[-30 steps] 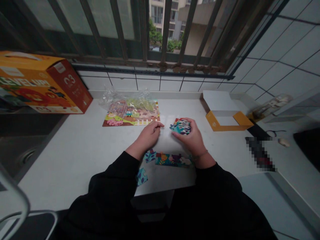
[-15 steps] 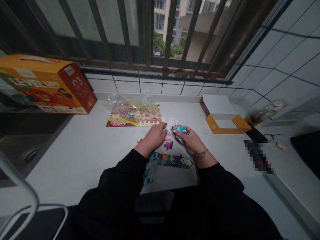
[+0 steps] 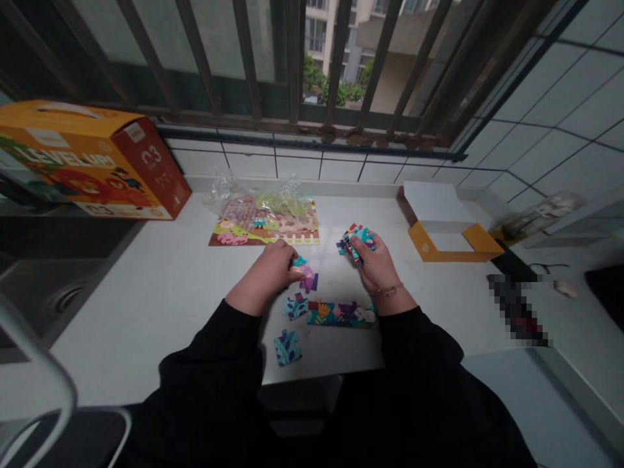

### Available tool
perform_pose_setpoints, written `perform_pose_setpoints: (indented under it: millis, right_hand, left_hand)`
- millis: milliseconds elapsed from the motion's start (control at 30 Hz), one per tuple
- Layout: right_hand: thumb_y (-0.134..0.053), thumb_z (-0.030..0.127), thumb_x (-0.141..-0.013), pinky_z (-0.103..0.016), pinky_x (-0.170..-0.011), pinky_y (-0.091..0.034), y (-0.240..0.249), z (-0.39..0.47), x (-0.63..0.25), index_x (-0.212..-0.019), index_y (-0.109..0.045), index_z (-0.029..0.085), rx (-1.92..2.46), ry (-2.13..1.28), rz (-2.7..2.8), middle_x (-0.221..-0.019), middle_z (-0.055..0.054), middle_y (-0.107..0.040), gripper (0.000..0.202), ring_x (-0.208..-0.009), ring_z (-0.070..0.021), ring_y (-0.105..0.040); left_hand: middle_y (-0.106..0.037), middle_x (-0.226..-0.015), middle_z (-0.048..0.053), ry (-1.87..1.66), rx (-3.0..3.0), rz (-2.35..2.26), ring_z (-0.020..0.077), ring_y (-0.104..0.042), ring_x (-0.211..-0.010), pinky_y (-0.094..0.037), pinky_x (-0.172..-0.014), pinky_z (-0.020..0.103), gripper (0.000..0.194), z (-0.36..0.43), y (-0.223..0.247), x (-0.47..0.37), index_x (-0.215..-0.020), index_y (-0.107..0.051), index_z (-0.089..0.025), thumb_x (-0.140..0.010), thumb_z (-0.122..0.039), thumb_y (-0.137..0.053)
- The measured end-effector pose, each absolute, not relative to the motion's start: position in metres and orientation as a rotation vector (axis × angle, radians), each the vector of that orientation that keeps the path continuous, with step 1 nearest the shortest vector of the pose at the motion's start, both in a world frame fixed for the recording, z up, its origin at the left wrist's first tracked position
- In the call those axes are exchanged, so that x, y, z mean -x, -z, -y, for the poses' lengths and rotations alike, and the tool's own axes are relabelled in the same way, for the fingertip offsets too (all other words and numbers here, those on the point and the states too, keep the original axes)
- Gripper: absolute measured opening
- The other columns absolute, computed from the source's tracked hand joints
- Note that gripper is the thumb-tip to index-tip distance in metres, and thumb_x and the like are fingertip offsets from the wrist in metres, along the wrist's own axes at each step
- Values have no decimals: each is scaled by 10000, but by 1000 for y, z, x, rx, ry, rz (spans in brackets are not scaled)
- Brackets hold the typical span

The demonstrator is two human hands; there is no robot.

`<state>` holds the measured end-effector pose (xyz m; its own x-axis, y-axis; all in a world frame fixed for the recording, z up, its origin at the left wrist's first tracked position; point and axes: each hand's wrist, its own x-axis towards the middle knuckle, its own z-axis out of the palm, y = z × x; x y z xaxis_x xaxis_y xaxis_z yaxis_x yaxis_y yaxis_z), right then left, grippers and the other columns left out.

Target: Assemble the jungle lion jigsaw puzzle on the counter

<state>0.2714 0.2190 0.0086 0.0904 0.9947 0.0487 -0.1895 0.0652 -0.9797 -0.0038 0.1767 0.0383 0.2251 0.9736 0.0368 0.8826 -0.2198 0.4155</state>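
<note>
My left hand (image 3: 273, 265) was over the counter (image 3: 195, 286), fingers curled in and nearly closed, with the thumb at the edge of a pink and purple puzzle piece (image 3: 308, 278). I cannot tell whether I had it pinched or was only pressing on it. My right hand (image 3: 379, 261) was wrapped around a thick bunch of puzzle pieces (image 3: 363, 235), thumb across the top, gripping them well above the near edge of the counter.

As for how far I had got, a colourful strip (image 3: 336, 313) lay flat in front of me, looking like several pieces in a row, though its seams were too small to make out. A blue leafy piece (image 3: 295, 307) sat right by the strip's left end, and a second leafy piece (image 3: 287, 348) lay apart, nearer to me. I judged that only a small share was laid out and most was left, loose in my right hand. Farther back, a farm picture (image 3: 295, 235) lay under crumpled clear plastic (image 3: 229, 195)
</note>
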Motion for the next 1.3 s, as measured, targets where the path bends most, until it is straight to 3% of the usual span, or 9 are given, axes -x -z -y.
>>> perform_pose_setpoints:
  millis: [167, 300, 433, 533, 633, 800, 967, 1167, 1300]
  right_hand:
    - [-1018, 599, -698, -421, -973, -647, -6, -217, -267, -1211, -682, 275, 1067, -1219, 1020, -1079, -14, -796, 693, -966, -210, -780]
    - [-1024, 593, -695, -411, -966, -650, -5, -218, -268, -1203, -691, 286, 1052, -1222, 997, -1093, -16, -801, 681, -977, -211, -780]
    - [-1027, 577, -694, -396, -945, -653, -6, -218, -269, -1198, -689, 282, 1048, -1234, 985, -1086, -13, -800, 674, -955, -203, -781]
    - [-1021, 580, -701, -389, -941, -653, -8, -218, -268, -1201, -684, 280, 1048, -1242, 993, -1102, -15, -805, 674, -962, -204, -786]
    - [-1024, 579, -696, -389, -964, -648, -9, -218, -268, -1210, -678, 278, 1041, -1244, 994, -1128, -19, -807, 689, -971, -201, -788]
    - [-998, 597, -723, -414, -986, -648, -8, -220, -270, -1223, -660, 278, 1065, -1191, 1013, -1142, -33, -797, 683, -984, -212, -781]
    - [-970, 607, -751, -465, -995, -643, -8, -223, -275, -1267, -624, 273, 1176, -933, 1145, -1194, -70, -778, 705, -1019, -249, -760]
    - [-975, 588, -725, -495, -1029, -610, -10, -221, -271, -1282, -632, 265, 1240, -887, 1414, -1203, -82, -778, 730, -1034, -271, -746]
    - [-971, 576, -729, -469, -980, -605, -14, -212, -267, -1272, -669, 267, 1200, -1080, 1602, -1154, -62, -784, 694, -1008, -265, -735]
  left_hand:
    - [-717, -1021, 72, -531, -2054, -1652, 293, -657, -987, -516, -915, 424, 348, -175, -41, -1, -1000, -707, -229, -749, -276, -942]
    - [-689, -856, 10, -669, -1863, -1600, 216, -619, -790, -460, -753, 357, 185, -168, -52, -3, -953, -665, -238, -860, -254, -824]
    - [-681, -787, -14, -682, -1681, -1393, 183, -603, -681, -446, -658, 318, 199, -161, -63, -3, -1100, -708, -248, -932, -330, -774]
    - [-723, -867, 12, -446, -1824, -1301, 206, -662, -771, -494, -721, 332, 264, -157, -62, -8, -1083, -772, -235, -848, -312, -866]
    - [-734, -1085, 69, -336, -2096, -1369, 256, -698, -968, -535, -867, 361, 389, -153, -56, -14, -1099, -806, -216, -743, -264, -956]
    - [-703, -1176, 125, -205, -2268, -1454, 328, -665, -1136, -527, -997, 406, 449, -151, -53, -17, -1122, -783, -184, -746, -310, -993]
    - [-720, -1134, 114, -193, -2220, -1500, 324, -667, -1071, -514, -918, 394, 486, -150, -51, -14, -1061, -741, -196, -723, -405, -1019]
    - [-768, -1078, 79, -175, -2055, -1550, 305, -706, -964, -491, -814, 366, 698, -151, -53, -14, -1198, -741, -208, -625, -450, -1058]
    - [-753, -950, 56, -121, -2016, -1547, 280, -687, -853, -461, -752, 365, 494, -152, -56, -14, -1015, -766, -223, -665, -465, -1016]
